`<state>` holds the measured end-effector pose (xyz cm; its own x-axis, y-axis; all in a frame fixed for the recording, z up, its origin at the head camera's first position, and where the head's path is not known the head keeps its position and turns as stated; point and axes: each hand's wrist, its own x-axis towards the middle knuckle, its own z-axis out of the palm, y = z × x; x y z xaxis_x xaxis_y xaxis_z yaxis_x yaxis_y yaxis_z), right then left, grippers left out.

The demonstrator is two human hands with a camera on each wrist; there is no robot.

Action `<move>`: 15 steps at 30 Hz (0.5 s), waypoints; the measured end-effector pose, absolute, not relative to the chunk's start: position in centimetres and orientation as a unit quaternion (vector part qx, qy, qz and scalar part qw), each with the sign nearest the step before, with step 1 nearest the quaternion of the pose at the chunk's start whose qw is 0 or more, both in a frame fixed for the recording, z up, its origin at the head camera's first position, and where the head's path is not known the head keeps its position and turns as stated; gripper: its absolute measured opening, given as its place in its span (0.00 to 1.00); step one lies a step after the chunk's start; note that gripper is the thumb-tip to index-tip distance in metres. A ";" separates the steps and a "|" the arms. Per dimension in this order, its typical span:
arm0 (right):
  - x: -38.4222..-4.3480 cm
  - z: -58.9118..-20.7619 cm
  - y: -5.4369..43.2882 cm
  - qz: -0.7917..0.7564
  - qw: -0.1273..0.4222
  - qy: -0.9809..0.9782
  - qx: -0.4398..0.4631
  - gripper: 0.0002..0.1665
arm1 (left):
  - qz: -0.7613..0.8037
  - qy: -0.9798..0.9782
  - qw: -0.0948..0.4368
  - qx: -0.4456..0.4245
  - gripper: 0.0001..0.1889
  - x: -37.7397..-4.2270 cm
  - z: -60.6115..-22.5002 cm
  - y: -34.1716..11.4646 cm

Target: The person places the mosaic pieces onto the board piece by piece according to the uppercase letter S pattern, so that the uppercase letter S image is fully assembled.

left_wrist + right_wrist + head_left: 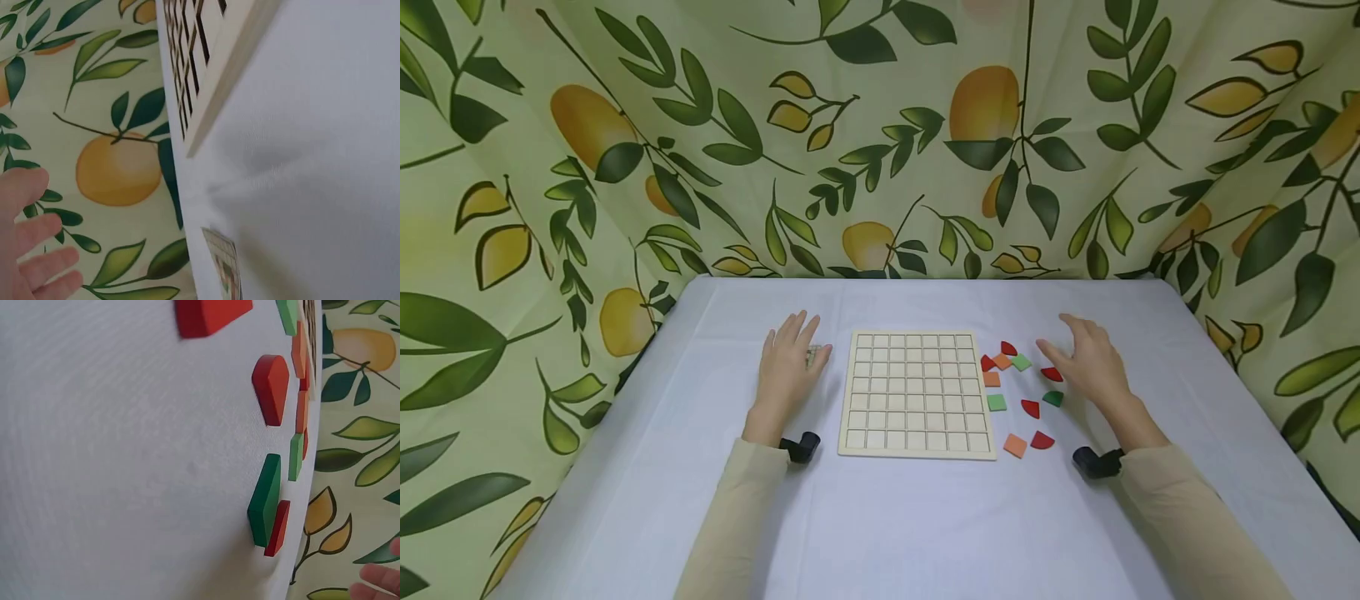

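Note:
My left hand (784,371) is held over the left side of the table, its fingers extended and a little spread. Partly hidden behind it lies a small printed card (225,265) with a grid pattern. To its right is a pale square board (917,394) divided into a grid of square cells. On the far right my right hand (1093,362) has its fingers loosely extended, thumb apart, nothing in it. Nearest to it are a red quarter-circle piece (1052,374) and a dark green quarter-circle piece (1053,399).
Beside the board's right edge lie several loose flat pieces: red quarter-circles (1042,440), orange squares (1015,446) and light green squares (997,402). A white cloth (925,533) covers the table. Behind it hangs a leaf-and-fruit patterned curtain (865,167).

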<state>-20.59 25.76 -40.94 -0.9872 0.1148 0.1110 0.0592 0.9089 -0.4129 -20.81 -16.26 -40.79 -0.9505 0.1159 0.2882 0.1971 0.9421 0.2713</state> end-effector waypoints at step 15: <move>-22.3 -42.4 25.8 0.333 0.047 -0.942 -0.001 0.22 | -0.170 -0.955 -0.010 -0.241 0.33 -18.1 -41.9 -14.5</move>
